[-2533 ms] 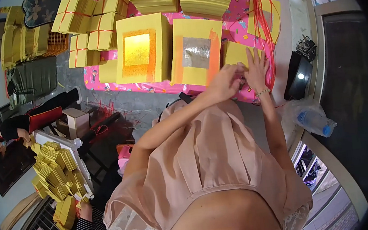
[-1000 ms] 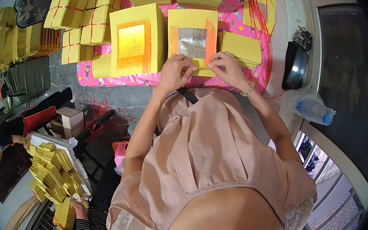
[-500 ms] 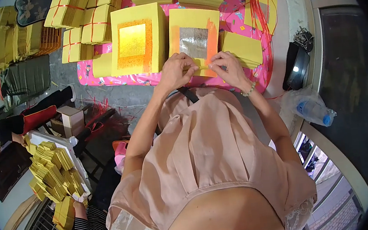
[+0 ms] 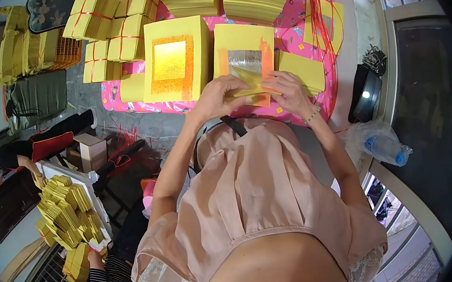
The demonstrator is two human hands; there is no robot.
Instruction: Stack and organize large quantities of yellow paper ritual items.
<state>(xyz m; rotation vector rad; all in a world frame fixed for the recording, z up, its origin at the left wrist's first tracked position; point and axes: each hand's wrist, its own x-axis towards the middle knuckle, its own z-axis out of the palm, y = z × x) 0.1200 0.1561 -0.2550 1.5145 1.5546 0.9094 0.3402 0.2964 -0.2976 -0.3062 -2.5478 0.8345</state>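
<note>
A sheet of yellow paper (image 4: 253, 78) is curled up between my hands at the near side of a stack. My left hand (image 4: 223, 96) is closed on the sheet's left part, and my right hand (image 4: 288, 91) pinches its right part, a bracelet on that wrist. Just beyond lies the stack's silver square (image 4: 245, 60), bordered in orange. Left of it stands a taller stack of yellow paper (image 4: 176, 61), topped by a gold square in an orange frame. A lower stack of yellow paper (image 4: 301, 71) sits right of my right hand.
The table's pink patterned cover (image 4: 175, 106) shows around the stacks. Bundles tied with red string (image 4: 90, 16) stand far left; red strands (image 4: 326, 26) hang at the right. Two people work at lower left, beside a white table (image 4: 93, 201) heaped with yellow bundles. A bagged bottle (image 4: 383, 145) lies right.
The curled part of the paper between my hands stands higher and wider than before. Both hands are still on it. The whole view has shifted slightly, and a person at the left leans in more.
</note>
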